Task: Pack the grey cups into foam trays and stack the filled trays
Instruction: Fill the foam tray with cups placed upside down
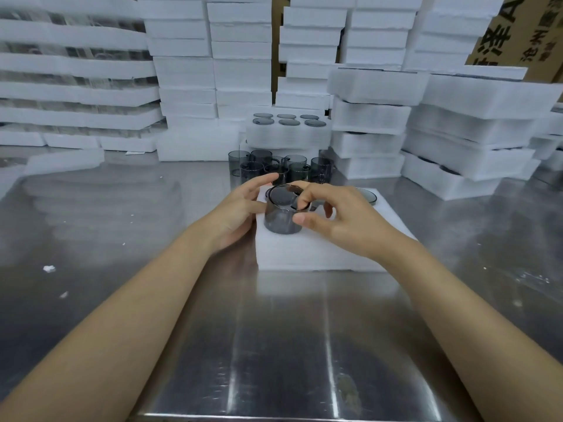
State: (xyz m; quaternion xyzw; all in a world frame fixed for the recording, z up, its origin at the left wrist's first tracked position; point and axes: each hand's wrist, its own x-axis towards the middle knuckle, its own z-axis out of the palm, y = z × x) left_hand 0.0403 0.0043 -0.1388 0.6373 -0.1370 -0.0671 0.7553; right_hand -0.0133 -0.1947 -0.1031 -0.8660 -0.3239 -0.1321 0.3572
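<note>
Packing station, seen from over the worker's arms. A steel table (pixel 274 345) fills the foreground. Behind it, stacks of white foam trays (pixel 182 71) rise along the whole back edge, with lower stacks (pixel 472 141) at the right; dark gaps between the layers at the far left show glassware inside. A printed cardboard box (pixel 511 35) stands in the upper right corner.

Centre: one foam tray (pixel 304 254) lies flat on the table beneath both hands. Beyond it is a group of loose grey cups (pixel 292 170), upright and close together. Behind these, a filled tray (pixel 286 134) shows six dark cup rims in two rows of three.

The left hand (pixel 237 214) hovers over the tray's left edge, fingers loosely spread and pointing away from the worker. Its thumb lies beside the cup's left wall; contact cannot be confirmed.

The right hand (pixel 338 220) pinches the held cup (pixel 281 217), with the thumb against the outer wall and the forefinger hooked over the rim into the opening. The cup is upright on the left part of the near tray; whether its base is seated in a pocket cannot be told.

A second rim (pixel 370 196) shows at the tray's far right corner, sunk level with the foam. Small foam crumbs (pixel 48 268) lie scattered on the table at left.
</note>
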